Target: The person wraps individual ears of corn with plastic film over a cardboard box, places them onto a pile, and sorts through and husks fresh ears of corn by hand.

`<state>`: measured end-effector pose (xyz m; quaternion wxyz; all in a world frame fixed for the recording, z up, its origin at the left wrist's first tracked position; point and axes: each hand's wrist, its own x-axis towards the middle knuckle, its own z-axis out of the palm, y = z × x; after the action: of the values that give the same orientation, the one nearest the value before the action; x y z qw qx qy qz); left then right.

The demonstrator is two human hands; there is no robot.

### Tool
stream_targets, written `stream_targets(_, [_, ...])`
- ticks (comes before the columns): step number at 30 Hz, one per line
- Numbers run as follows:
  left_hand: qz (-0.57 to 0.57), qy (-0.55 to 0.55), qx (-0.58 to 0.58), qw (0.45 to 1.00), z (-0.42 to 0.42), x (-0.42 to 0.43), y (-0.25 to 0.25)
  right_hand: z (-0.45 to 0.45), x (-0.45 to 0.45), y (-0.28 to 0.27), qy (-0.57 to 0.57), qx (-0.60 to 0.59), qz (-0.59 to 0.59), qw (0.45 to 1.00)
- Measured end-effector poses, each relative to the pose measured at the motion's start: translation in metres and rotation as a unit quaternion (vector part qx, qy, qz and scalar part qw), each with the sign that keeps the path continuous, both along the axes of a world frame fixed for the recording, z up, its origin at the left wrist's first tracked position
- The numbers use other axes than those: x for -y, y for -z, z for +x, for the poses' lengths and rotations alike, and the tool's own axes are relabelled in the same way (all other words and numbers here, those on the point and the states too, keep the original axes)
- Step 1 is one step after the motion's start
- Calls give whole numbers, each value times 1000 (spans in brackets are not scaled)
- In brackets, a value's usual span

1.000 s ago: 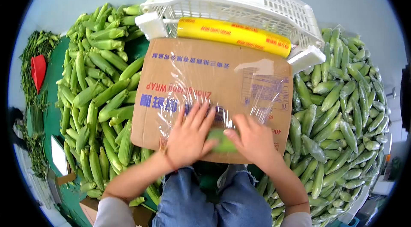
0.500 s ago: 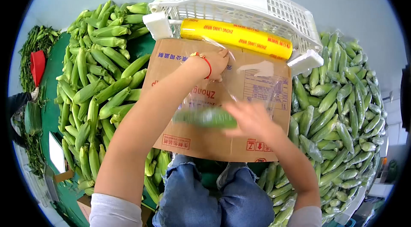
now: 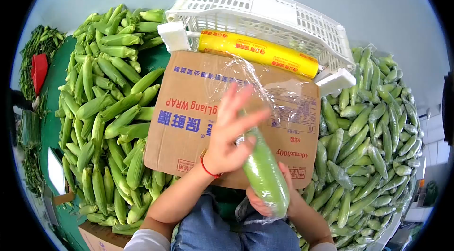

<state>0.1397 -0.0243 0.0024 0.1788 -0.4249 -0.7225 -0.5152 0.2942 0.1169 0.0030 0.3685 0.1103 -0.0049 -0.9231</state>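
Observation:
An ear of corn in its green husk, with transparent cling film around it, stands tilted over the near edge of a flattened-looking cardboard box. My right hand grips its lower end, fingers partly hidden behind the corn. Beside the corn's upper end is my left hand, blurred, with fingers spread; whether it touches the film cannot be made out. Loose film trails up across the cardboard towards a yellow roll of cling film, which rests on a rod between white foam end blocks.
Unwrapped corn is heaped on the green surface at left. Film-wrapped corn is piled at right. A white plastic crate stands behind the roll. Another person's hand shows at far left, near a red object.
The corn, a blur over the cardboard before, is now upright in my right hand nearer my lap. My left hand has come back from the roll and its fingers have spread.

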Motion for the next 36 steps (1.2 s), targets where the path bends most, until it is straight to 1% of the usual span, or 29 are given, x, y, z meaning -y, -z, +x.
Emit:
stream_targets(1, [149,81,186,968,3,-4,-6,-6,12,11,19,-30,-155,987])
stream_targets(2, [292,159,357,873,7,-15,-18,-10,31,27,10,-70,-238,969])
stream_targets(3, [415,227,506,721,9,-21,-25,-17,34,30,12,-96,-237,967])
stream_targets(4, [425,281,495,703,4,-19,-14,-21,32,30,16,-110,-230,967])
stream_targets(5, [394,229,535,711,4,-17,-12,-19,31,29,21,-121,-222,967])
stream_targets(7, [321,124,604,719,3,-12,-8,-5,19,5,45,-42,74,995])
stream_targets(8, [291,65,575,762,1,-6,0,1,10,-4,56,0,220,974])
stream_targets(9, [254,26,530,808,2,2,5,5,1,5,106,-27,272,956])
stream_targets(10, [218,-13,482,849,6,13,13,11,-5,5,124,-77,462,875])
stream_targets(11, [106,-81,371,919,5,29,41,15,-11,0,133,-122,633,753])
stream_targets(12, [64,-90,322,940,14,38,31,17,-19,-11,135,-134,686,702])
stream_targets(15, [83,-30,527,845,43,64,38,14,-41,-23,327,-257,804,424])
stream_targets(16, [99,15,668,737,53,63,23,6,-51,-16,377,-269,782,417])
stream_targets(17, [73,62,689,718,61,65,29,-2,-58,-10,426,-284,758,405])
stream_targets(18, [19,84,733,675,65,67,23,-8,-52,-10,473,-306,580,588])
stream_targets(19, [-25,61,758,649,70,67,20,-11,-50,-10,488,-316,359,731])
stream_targets(20, [-26,118,764,634,76,75,30,-4,-52,-22,434,-344,392,735])
stream_targets(21, [-53,167,734,656,81,77,40,0,-52,-32,373,-370,417,741])
stream_targets(22, [-96,283,540,787,84,71,48,1,-54,-32,351,-318,427,770])
stream_targets(23, [-118,325,427,836,85,59,39,-1,-53,-31,329,-261,430,799])
stream_targets(24, [-124,352,308,875,86,47,30,-3,-48,-31,365,-227,433,792])
stream_targets(25, [-116,323,304,889,83,38,16,-6,-43,-32,401,-193,436,782])
stream_targets(26, [-140,282,293,903,81,25,0,-13,-34,-39,494,-186,438,728])
stream_targets(28, [-222,190,269,918,81,-4,-33,-14,-13,-16,526,-163,476,685])
stream_targets(29, [-280,175,226,917,79,-19,-51,-6,-3,-2,496,-193,431,729])
stream_targets(30, [-335,161,180,911,77,-33,-68,6,-10,8,457,-188,585,643])
stream_targets(32, [-444,194,61,873,69,-54,-93,36,-33,26,428,-88,636,636])
stream_targets(33, [-317,183,-21,930,77,-62,-94,50,-39,31,439,15,542,717])
stream_targets(36, [-279,256,2,926,88,-70,-124,66,-96,19,569,231,386,688])
